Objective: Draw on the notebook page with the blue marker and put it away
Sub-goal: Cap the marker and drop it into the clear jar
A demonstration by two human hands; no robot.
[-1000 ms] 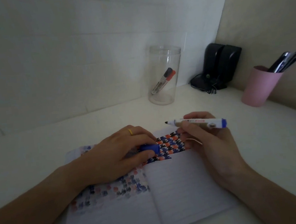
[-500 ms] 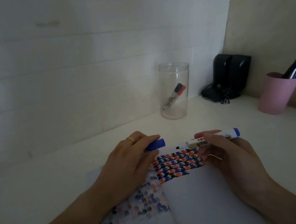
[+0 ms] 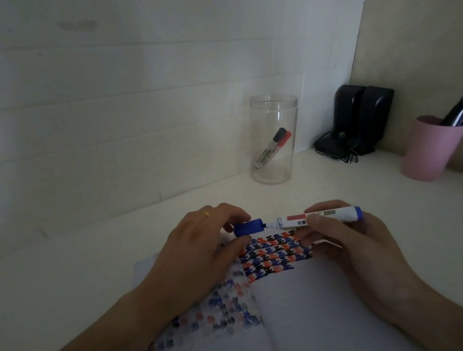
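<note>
My left hand [image 3: 200,249] pinches the cap [image 3: 249,227], right hand [image 3: 352,237] grips the marker [image 3: 322,216]; if I'm misaligned, the tip inks my fingers.

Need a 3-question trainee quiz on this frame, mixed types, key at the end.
1. True or false: the blue cap is fully seated on the marker.
2. Which hand holds the cap? A) left hand B) right hand C) neither
3. Fill in: the clear jar holds ___ markers, one black-capped and one red-capped.

Key
1. False. The cap sits right at the tip, with the tip and neck exposed between cap and barrel.
2. A. The right hand grips the marker barrel above the open notebook.
3. Two, leaning inside the jar.
</note>
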